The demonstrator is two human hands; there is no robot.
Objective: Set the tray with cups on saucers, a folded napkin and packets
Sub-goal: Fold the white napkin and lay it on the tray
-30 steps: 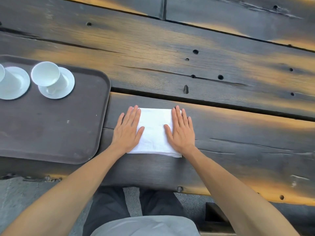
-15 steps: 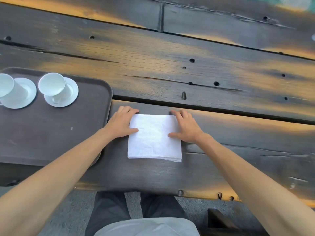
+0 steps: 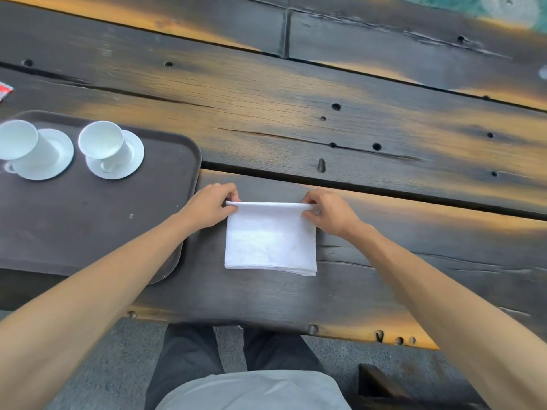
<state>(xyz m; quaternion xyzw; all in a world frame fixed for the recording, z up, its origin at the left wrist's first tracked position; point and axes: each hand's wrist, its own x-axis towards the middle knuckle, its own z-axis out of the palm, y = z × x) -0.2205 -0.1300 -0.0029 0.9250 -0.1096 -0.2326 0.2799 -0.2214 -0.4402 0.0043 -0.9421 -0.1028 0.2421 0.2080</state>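
Two white cups (image 3: pixel 100 140) on saucers (image 3: pixel 117 161) sit on brown tray (image 3: pixel 177 187): done. Left hand (image 3: pixel 210 207) and right hand (image 3: pixel 328 211) pinch far corners of white napkin (image 3: pixel 270 241) on wooden table (image 3: pixel 296 113), beside tray; fold unfinished. Red packet (image 3: pixel 4 91) off tray.

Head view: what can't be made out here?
- Packet, head view: cut off by the left edge; print blurred.
- Left cup: partly cropped by the left edge.
- Napkin: layer count too fine to tell.
- Fingertips of left hand and right hand: curled under the napkin's far edge.
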